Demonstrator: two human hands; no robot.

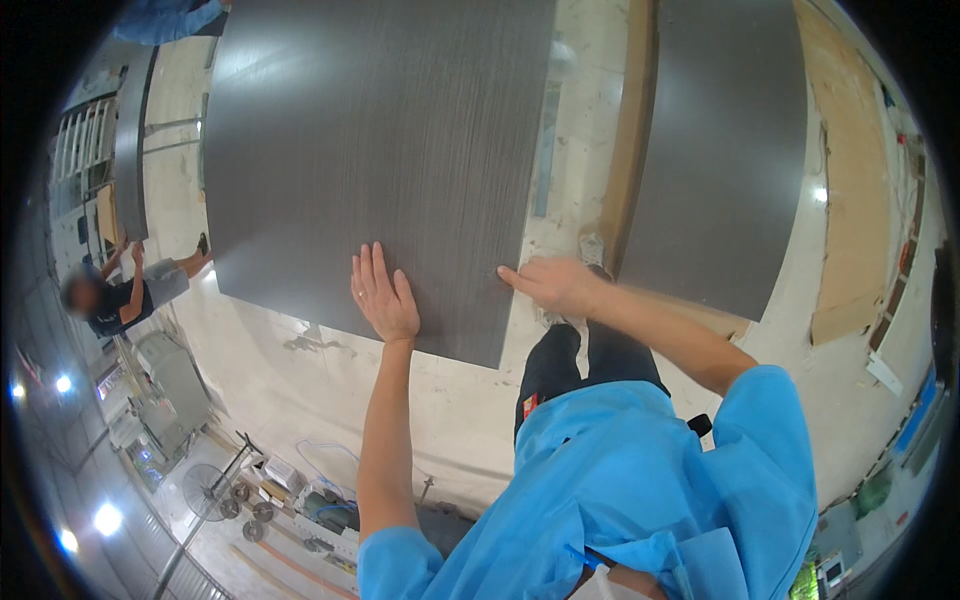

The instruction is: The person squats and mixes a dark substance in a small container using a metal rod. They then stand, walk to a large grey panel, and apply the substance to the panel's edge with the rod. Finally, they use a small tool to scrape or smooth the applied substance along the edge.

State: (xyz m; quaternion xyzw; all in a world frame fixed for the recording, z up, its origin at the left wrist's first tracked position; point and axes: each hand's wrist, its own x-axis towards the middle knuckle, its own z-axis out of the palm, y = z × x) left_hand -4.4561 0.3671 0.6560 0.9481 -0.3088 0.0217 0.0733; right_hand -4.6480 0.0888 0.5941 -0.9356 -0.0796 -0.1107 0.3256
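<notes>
A large dark grey panel (370, 150) with a fine wood grain stands in front of me, filling the upper middle of the view. My left hand (383, 297) lies flat on its face near the lower edge, fingers spread and pointing up. My right hand (552, 283) holds the panel's right edge near the lower corner, fingers curled round it. I wear a bright blue short-sleeved shirt (640, 480) and dark trousers.
A second dark grey panel (720, 150) leans on a stack of brown boards (850, 180) at the right. Below lies a pale, stained concrete floor (300, 390). Another person (125, 295) crouches at the far left. A fan (205, 490) and machine parts sit at the lower left.
</notes>
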